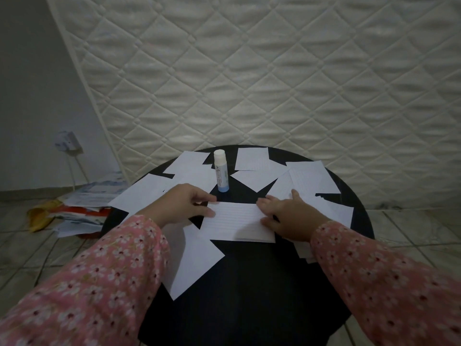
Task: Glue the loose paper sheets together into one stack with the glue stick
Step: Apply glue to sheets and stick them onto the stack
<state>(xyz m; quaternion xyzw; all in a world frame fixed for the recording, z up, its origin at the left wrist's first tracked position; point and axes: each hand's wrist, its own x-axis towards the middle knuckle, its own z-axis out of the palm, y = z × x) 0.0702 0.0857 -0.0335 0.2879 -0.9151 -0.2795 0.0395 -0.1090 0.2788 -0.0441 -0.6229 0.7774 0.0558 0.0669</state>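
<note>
Several white lined paper sheets lie scattered over a round black table (249,283). One lined sheet (237,222) lies in the middle, between my hands. My left hand (182,206) pinches its left edge between thumb and fingers. My right hand (287,216) rests on its right end with fingers spread flat. A capped glue stick (220,171), white with a blue base, stands upright just beyond the sheet, touched by neither hand. A larger blank sheet (194,260) lies under my left forearm.
A white quilted mattress (274,71) leans against the wall behind the table. On the tiled floor to the left lies a pile of papers and packets (82,211). A wall socket with a cord (68,142) is at the left.
</note>
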